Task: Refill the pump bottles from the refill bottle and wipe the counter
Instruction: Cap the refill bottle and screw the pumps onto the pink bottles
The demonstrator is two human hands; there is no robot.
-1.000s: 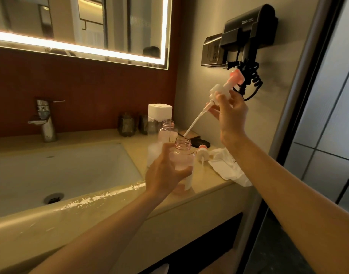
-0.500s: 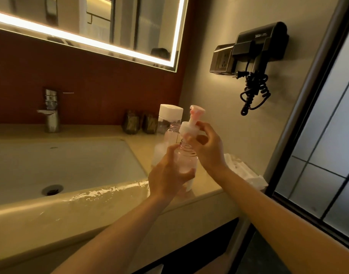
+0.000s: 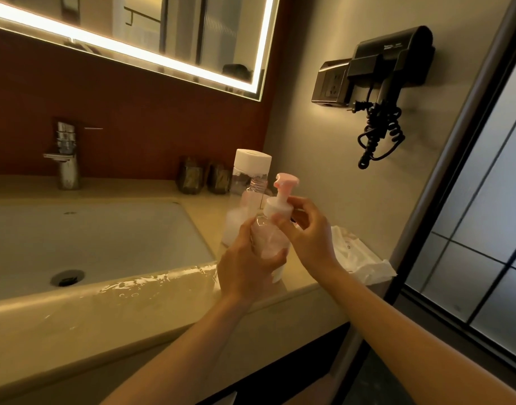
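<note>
My left hand (image 3: 246, 266) grips the body of a clear pink-tinted pump bottle (image 3: 267, 239) standing near the counter's front edge. My right hand (image 3: 308, 232) pinches the white collar of its pink-topped pump head (image 3: 281, 197), which sits on the bottle's neck. Behind it stands a second clear bottle (image 3: 256, 190) without a pump, and behind that a tall clear refill bottle with a white cap (image 3: 252, 159). A white cloth (image 3: 359, 258) lies crumpled on the counter (image 3: 303, 280) to the right.
A wide sink basin (image 3: 104, 244) with a drain fills the left, with spilled liquid along its front rim (image 3: 151, 283). A chrome faucet (image 3: 65, 159) and two dark cups (image 3: 204, 178) stand at the back. A wall-mounted hair dryer (image 3: 391, 65) hangs to the right.
My right hand brought the pump down from high on the right, slid its tube into the bottle and seated the head on the neck. My left hand kept hold of the bottle.
</note>
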